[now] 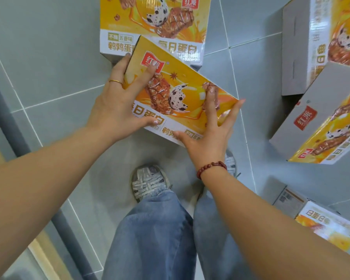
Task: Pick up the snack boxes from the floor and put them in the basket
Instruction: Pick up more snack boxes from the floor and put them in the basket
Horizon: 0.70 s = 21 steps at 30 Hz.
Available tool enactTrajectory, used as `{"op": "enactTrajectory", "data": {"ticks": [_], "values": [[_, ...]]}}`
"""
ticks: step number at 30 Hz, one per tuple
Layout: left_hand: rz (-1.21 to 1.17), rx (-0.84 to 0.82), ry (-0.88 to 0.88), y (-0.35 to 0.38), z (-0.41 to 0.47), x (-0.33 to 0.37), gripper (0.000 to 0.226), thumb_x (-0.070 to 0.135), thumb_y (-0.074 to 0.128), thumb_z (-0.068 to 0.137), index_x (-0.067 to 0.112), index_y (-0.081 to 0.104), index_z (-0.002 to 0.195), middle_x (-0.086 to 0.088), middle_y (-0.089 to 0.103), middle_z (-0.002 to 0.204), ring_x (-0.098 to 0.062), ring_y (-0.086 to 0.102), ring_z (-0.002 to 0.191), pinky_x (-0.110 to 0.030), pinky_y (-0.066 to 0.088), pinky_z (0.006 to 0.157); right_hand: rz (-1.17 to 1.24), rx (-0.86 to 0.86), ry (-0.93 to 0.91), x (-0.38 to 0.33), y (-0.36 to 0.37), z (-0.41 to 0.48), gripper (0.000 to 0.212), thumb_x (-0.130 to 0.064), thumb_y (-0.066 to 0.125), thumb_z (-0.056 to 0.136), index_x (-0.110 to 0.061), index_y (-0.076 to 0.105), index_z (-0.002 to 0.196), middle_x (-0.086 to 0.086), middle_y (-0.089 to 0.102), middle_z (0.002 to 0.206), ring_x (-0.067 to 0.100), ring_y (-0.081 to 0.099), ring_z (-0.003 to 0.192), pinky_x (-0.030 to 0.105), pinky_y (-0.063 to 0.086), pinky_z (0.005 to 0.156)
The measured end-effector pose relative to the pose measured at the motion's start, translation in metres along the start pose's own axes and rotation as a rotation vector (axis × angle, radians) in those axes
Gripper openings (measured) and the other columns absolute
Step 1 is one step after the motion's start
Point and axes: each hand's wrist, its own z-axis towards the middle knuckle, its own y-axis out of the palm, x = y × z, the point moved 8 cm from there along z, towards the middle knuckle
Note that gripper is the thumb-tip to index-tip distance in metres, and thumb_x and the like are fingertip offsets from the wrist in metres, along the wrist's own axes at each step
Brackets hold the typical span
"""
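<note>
Held up between both hands over the grey tiled floor (55,63): a flat rectangular yellow-and-white cardboard snack box (182,91) printed with a speckled egg and brown bars, tilted so its left end points far and its right end near. Left hand (117,102) clamped on the box's left end, fingers spread wide across the printed face, one fingertip curled over the far left edge, thumb pressed on the near white strip; thin gold ring (115,81) on one finger. Right hand (208,136) braced at the near right corner, fingers splayed open and flat on the face, one fingertip reaching past the right edge, thumb along the near edge; dark red beaded bracelet (211,168) round the wrist.

Directly beyond the held box, partly hidden under its far left corner, a second matching yellow-and-white snack box (154,19) lying flat on the floor. At far right, a third matching box (303,45) on the tiles with its plain grey side showing, and a fourth (315,122) tilted, leaning over its near end. Near right, behind the right forearm, a fifth box (319,225), blurred.

Below the held box, grey laced sneakers (148,181) and loose blue denim trouser legs (156,235). Along the left, a dark grey strip (10,126) running diagonally across the floor.
</note>
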Motion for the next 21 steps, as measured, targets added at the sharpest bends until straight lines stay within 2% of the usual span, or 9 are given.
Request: {"op": "enactTrajectory", "data": {"ticks": [4, 8, 12, 15, 18, 21], "values": [[-0.025, 0.041, -0.060, -0.047, -0.016, 0.016, 0.108, 0.047, 0.084, 0.052, 0.046, 0.023, 0.142, -0.003, 0.013, 0.153, -0.026, 0.030, 0.135, -0.052, 0.041, 0.100, -0.019, -0.069, -0.114, -0.035, -0.038, -0.006, 0.107, -0.040, 0.084, 0.062, -0.052, 0.012, 0.141, -0.004, -0.019, 0.156, 0.026, 0.023, 0.132, 0.021, 0.021, 0.090], [0.012, 0.145, -0.096, -0.129, -0.040, 0.052, 0.110, 0.053, 0.080, 0.050, 0.044, 0.022, 0.143, -0.008, 0.016, 0.151, -0.029, 0.038, 0.129, -0.052, 0.045, 0.096, 0.001, -0.044, -0.287, -0.097, -0.100, -0.018, 0.102, -0.039, 0.085, 0.060, -0.048, 0.023, 0.141, -0.012, -0.010, 0.155, 0.023, 0.027, 0.129, 0.001, 0.010, 0.087], [-0.016, 0.297, -0.178, -0.233, -0.072, 0.106, 0.108, 0.052, 0.081, 0.052, 0.047, 0.022, 0.142, -0.003, 0.015, 0.152, -0.023, 0.036, 0.130, -0.049, 0.044, 0.098, -0.005, -0.089, -0.434, -0.183, -0.190, -0.032, 0.101, -0.037, 0.085, 0.058, -0.052, 0.024, 0.137, -0.018, -0.009, 0.151, 0.029, 0.027, 0.131, 0.018, 0.014, 0.097], [-0.030, 0.361, -0.257, -0.306, -0.107, 0.153, 0.108, 0.057, 0.079, 0.053, 0.048, 0.019, 0.142, 0.001, 0.013, 0.152, -0.021, 0.034, 0.133, -0.045, 0.042, 0.099, -0.102, -0.154, -0.497, -0.250, -0.270, -0.053, 0.103, -0.037, 0.085, 0.059, -0.050, 0.024, 0.140, -0.022, -0.009, 0.153, 0.026, 0.025, 0.130, 0.022, 0.016, 0.097], [-0.097, 0.434, -0.278, -0.376, -0.145, 0.198, 0.109, 0.060, 0.078, 0.052, 0.050, 0.015, 0.142, -0.001, 0.015, 0.152, -0.023, 0.033, 0.133, -0.045, 0.041, 0.102, -0.211, -0.176, -0.562, -0.316, -0.344, -0.091, 0.102, -0.039, 0.083, 0.063, -0.049, 0.019, 0.142, -0.023, -0.011, 0.152, 0.027, 0.024, 0.125, 0.033, 0.026, 0.105], [-0.132, 0.461, -0.261, -0.437, -0.185, 0.241, 0.112, 0.061, 0.076, 0.054, 0.053, 0.006, 0.140, -0.001, 0.009, 0.153, -0.022, 0.029, 0.136, -0.040, 0.036, 0.106, -0.280, -0.155, -0.629, -0.365, -0.406, -0.142, 0.102, -0.041, 0.081, 0.066, -0.050, 0.015, 0.143, -0.029, -0.016, 0.146, 0.029, 0.025, 0.122, 0.039, 0.029, 0.107]]}}
